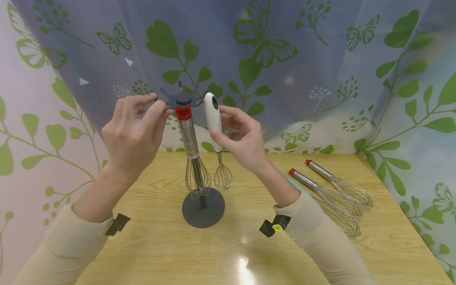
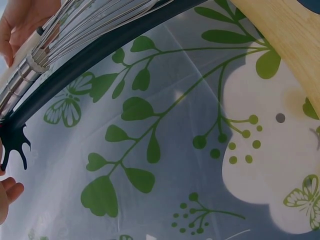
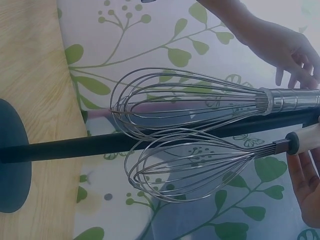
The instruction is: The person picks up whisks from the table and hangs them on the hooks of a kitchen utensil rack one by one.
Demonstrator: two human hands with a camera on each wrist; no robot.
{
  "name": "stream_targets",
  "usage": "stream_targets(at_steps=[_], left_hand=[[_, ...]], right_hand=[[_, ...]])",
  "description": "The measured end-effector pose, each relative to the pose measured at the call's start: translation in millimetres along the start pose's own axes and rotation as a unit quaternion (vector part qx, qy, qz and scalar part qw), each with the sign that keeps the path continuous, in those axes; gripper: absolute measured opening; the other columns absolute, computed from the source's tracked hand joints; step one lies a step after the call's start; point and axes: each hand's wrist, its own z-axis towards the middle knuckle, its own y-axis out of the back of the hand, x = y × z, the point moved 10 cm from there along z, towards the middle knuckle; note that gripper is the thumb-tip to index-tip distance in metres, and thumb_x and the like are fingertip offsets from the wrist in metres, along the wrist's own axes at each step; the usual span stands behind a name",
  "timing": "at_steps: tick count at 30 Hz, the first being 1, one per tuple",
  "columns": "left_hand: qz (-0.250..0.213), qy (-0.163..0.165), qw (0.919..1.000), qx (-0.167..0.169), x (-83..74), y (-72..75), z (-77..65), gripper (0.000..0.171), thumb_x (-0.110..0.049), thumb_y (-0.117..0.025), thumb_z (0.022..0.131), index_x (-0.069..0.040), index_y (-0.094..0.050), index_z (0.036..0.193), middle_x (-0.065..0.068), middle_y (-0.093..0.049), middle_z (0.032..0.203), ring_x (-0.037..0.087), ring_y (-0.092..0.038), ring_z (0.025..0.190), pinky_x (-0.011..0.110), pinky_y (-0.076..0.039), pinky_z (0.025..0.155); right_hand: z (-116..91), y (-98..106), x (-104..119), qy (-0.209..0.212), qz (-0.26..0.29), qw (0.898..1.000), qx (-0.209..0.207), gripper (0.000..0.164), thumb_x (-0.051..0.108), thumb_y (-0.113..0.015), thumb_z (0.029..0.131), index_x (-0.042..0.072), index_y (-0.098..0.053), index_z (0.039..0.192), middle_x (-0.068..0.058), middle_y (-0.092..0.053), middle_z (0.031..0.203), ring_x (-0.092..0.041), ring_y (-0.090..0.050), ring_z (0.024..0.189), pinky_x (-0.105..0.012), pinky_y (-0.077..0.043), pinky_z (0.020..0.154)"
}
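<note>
A dark utensil stand (image 1: pixel 210 215) with a round base and a crown of hooks (image 1: pixel 183 97) rises from the table. My left hand (image 1: pixel 130 124) pinches one hook arm on the crown's left side between thumb and fingers. From the front of the crown hangs a metal-handled whisk (image 1: pixel 189 138) with a red end. My right hand (image 1: pixel 246 138) grips a white-handled whisk (image 1: pixel 213 116) upright, its top close by a right-hand hook and its wires downward. In the right wrist view the wires of the white-handled whisk (image 3: pixel 192 167) overlap those of the metal-handled whisk (image 3: pixel 190 100).
Several red-ended metal whisks (image 1: pixel 320 188) lie on the wooden table (image 1: pixel 149 245) at the right, beyond my right forearm. Part of a light blue thing (image 1: pixel 293 182) shows beneath them. Behind the table hangs a leaf-and-butterfly patterned curtain (image 1: pixel 221 43).
</note>
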Motion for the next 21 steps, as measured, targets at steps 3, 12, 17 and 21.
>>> stream_targets(at_steps=[3, 12, 17, 21], left_hand=[[0.001, -0.001, 1.0000, 0.000, -0.1, 0.0, 0.0, 0.034, -0.036, -0.057, 0.109, -0.008, -0.070, 0.094, 0.020, -0.073, 0.103, 0.042, -0.068, 0.084, 0.058, -0.056, 0.057], [0.001, -0.003, 1.0000, -0.003, -0.5, 0.6, -0.3, 0.033, -0.035, -0.058, 0.109, -0.008, -0.069, 0.094, 0.020, -0.073, 0.103, 0.042, -0.068, 0.083, 0.058, -0.056, 0.055], [0.002, -0.003, 1.0000, -0.003, -0.3, 0.6, -0.2, 0.034, -0.036, -0.057, 0.109, -0.008, -0.069, 0.094, 0.020, -0.073, 0.103, 0.042, -0.068, 0.083, 0.057, -0.055, 0.055], [0.003, -0.003, 1.0000, -0.004, -0.3, 0.7, 0.1, 0.033, -0.036, -0.057, 0.109, -0.008, -0.069, 0.094, 0.019, -0.073, 0.103, 0.042, -0.068, 0.083, 0.057, -0.056, 0.055]], right_hand=[[0, -1, 1, 0.000, 0.002, 1.000, 0.002, 0.050, -0.010, -0.071, 0.085, -0.014, -0.059, 0.133, -0.030, -0.070, 0.107, -0.005, -0.067, 0.082, -0.024, -0.059, 0.063], [1, -2, 5, 0.009, 0.004, 1.000, 0.005, 0.049, -0.011, -0.071, 0.085, -0.015, -0.059, 0.133, -0.029, -0.070, 0.106, -0.005, -0.068, 0.083, -0.024, -0.059, 0.064], [1, -3, 8, 0.009, 0.004, 1.000, 0.006, 0.050, -0.011, -0.071, 0.085, -0.015, -0.059, 0.133, -0.031, -0.069, 0.107, -0.005, -0.068, 0.083, -0.023, -0.060, 0.064], [2, -4, 11, 0.010, 0.004, 1.000, 0.010, 0.050, -0.009, -0.072, 0.086, -0.015, -0.059, 0.133, -0.031, -0.069, 0.107, -0.005, -0.068, 0.083, -0.024, -0.060, 0.064]])
